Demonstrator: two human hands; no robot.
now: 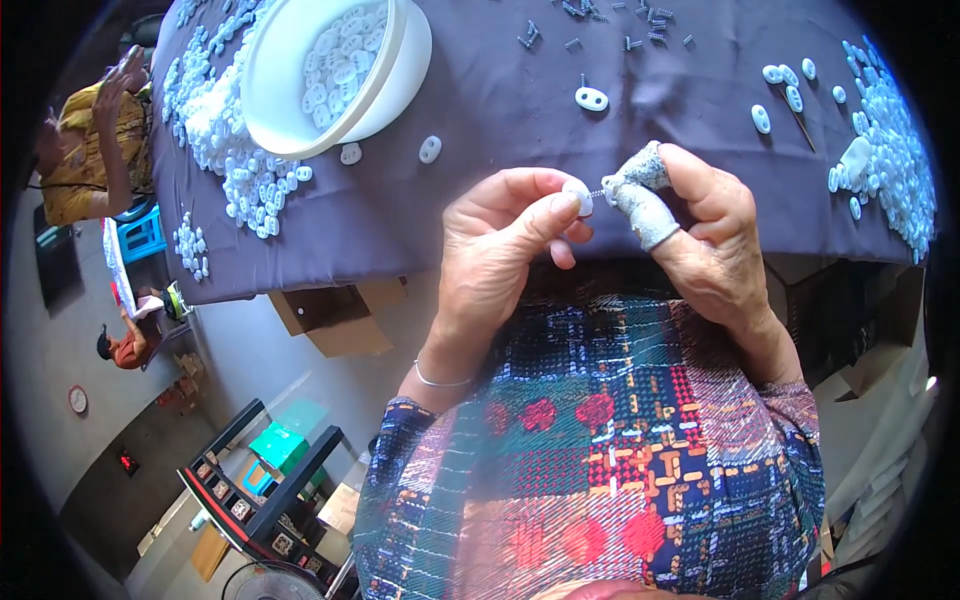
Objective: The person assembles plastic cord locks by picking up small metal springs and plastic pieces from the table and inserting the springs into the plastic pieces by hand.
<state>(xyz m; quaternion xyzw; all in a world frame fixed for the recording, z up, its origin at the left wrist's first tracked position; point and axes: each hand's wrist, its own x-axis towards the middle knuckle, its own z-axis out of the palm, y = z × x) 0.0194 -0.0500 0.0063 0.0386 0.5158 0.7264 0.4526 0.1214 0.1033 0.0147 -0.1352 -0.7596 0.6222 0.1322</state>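
Note:
Near the table's front edge, my left hand point(510, 225) pinches a small white oval plastic piece point(577, 197) between thumb and fingertips. A thin metal coil spring point(597, 193) spans the short gap from this piece to my right hand point(690, 215). My right thumb and forefinger wear grey-white cloth finger covers and close on the spring's far end; whatever else they pinch is hidden. Beyond my hands lies a white two-hole oval piece point(592, 99) with a spring standing at it. Another white oval piece point(430, 149) rests to the left.
A white tub point(400, 80) holding many white pieces stands at the back left, beside a pile of white pieces point(265, 190). Loose springs point(655, 25) lie at the far side. More pieces point(895, 160) heap at the right, near a thin brown stick point(798, 118). Other people sit at the left.

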